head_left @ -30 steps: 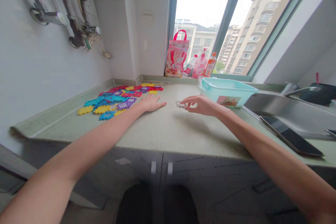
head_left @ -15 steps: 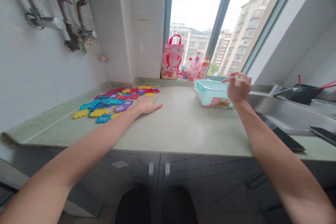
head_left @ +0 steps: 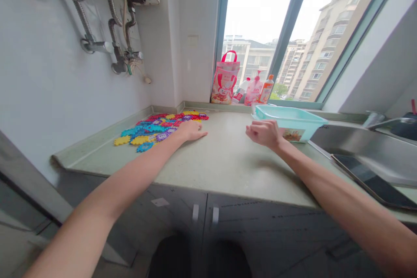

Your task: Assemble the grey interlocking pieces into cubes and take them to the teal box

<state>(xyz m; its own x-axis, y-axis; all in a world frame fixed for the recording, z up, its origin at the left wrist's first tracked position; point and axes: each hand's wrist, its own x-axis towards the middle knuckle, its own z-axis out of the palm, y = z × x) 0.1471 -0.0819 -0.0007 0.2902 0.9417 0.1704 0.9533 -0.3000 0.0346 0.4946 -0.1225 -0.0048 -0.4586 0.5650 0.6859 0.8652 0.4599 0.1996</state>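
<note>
A flat heap of gear-edged plastic pieces (head_left: 151,129) in red, blue, yellow and purple lies on the left of the counter. My left hand (head_left: 191,131) rests at the heap's right edge, thumb stretched out and fingers apart, with nothing visible in it. Some fingertips are hidden behind the hand. My right hand (head_left: 264,133) hangs over the counter with its fingers curled closed; whatever they may hold is hidden. Just behind it stands a light teal plastic bin (head_left: 309,127) with a picture label on its front, partly covered by my wrist.
On the window sill stand a pink carry bag (head_left: 226,82), a pump bottle (head_left: 253,91) and an orange-capped bottle (head_left: 266,90). To the right are a steel sink (head_left: 358,139) and a dark flat slab (head_left: 374,178). Pipes (head_left: 114,43) run along the left wall.
My right hand has come down and left from above the teal bin to in front of it, fingers now curled closed. My left hand stays by the pieces. The view has shifted.
</note>
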